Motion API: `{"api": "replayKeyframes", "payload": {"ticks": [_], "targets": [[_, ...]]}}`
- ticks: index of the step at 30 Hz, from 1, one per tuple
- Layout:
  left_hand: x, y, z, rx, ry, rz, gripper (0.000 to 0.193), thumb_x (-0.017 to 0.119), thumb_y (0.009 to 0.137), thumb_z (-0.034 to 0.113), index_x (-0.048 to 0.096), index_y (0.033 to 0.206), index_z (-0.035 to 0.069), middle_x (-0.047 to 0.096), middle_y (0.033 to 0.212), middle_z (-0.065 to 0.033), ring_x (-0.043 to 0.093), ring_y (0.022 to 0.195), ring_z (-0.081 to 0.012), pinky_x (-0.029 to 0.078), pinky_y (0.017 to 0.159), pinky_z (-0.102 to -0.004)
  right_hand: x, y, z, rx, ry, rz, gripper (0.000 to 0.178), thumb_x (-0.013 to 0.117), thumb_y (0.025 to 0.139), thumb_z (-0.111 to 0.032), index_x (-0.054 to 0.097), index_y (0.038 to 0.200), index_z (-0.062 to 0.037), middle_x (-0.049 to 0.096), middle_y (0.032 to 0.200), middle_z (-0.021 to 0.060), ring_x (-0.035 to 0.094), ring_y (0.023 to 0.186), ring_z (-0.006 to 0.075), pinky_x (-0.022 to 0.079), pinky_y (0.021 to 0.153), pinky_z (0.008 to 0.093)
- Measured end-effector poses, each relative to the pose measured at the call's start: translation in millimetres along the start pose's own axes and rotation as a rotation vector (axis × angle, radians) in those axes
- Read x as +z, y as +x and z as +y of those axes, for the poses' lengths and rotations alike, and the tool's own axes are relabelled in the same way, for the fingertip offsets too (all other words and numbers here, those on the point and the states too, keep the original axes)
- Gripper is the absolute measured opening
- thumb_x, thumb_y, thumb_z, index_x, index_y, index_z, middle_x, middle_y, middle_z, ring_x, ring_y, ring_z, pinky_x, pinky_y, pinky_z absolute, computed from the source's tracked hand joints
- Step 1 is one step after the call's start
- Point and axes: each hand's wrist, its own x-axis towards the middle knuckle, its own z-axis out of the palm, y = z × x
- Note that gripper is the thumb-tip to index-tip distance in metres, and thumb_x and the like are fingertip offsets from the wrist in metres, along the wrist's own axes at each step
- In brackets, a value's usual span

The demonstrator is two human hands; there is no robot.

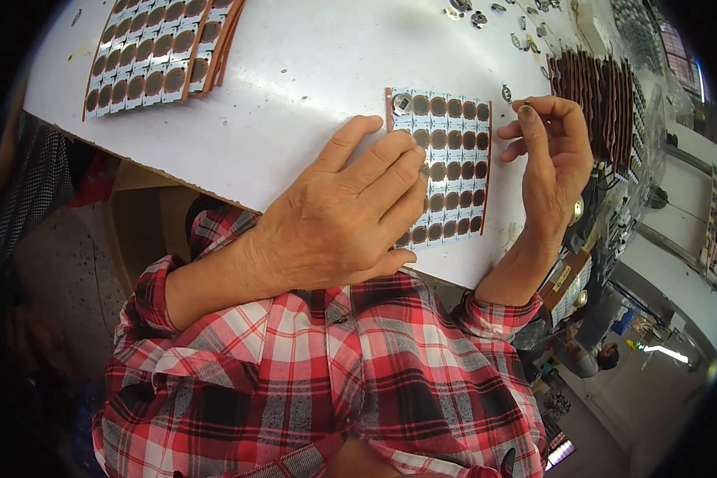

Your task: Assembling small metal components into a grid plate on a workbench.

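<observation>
A panel of small circuit boards [456, 137], white with rows of dark round pads and brown edge strips, lies on the white table in front of me. Spread across its left part is my left hand [346, 203], palm down, fingers apart and bent; their undersides are hidden. One small silver metal clip [402, 104] sits on the panel's far left corner. Just off the panel's right edge, my right hand [551, 147] is raised, thumb and index finger pinched together. A tiny dark piece seems to show at the fingertips, too small to name. Another metal clip [507, 93] lies on the table beside that hand.
More circuit board panels [139, 60] are stacked at the far left. A dense row of brown-edged panels [589, 107] stands on the right. Loose metal clips [478, 19] are scattered at the far right. The table's near edge [159, 171] slants past my left forearm.
</observation>
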Motion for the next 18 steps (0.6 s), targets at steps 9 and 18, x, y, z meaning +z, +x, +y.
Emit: {"api": "replayKeyframes", "payload": {"ticks": [9, 18], "targets": [[-0.8, -0.9, -1.8, 0.025, -0.017, -0.014, 0.074, 0.089, 0.049, 0.033, 0.069, 0.109, -0.006, 0.063, 0.120, -0.0188, 0.059, 0.121, -0.0342, 0.046, 0.107, -0.0562, 34.7, -14.4, -16.0, 0.098, 0.255, -0.353, 0.012, 0.068, 0.099, -0.005, 0.071, 0.109, 0.0006, 0.069, 0.080, 0.0049, 0.061, 0.063, 0.0067, 0.047, 0.051, 0.0189], [3.2, -0.9, -3.1, 0.029, 0.014, 0.042, 0.045, 0.078, 0.064, 0.031, 0.070, 0.094, -0.002, 0.064, 0.106, -0.0138, 0.057, 0.116, -0.0295, 0.041, 0.109, -0.0511, 38.3, -10.4, -24.9, 0.130, 0.050, -0.422, 0.010, 0.064, 0.101, -0.004, 0.072, 0.107, -0.0031, 0.063, 0.078, -0.0028, 0.051, 0.061, -0.0001, 0.038, 0.049, 0.0149]]}}
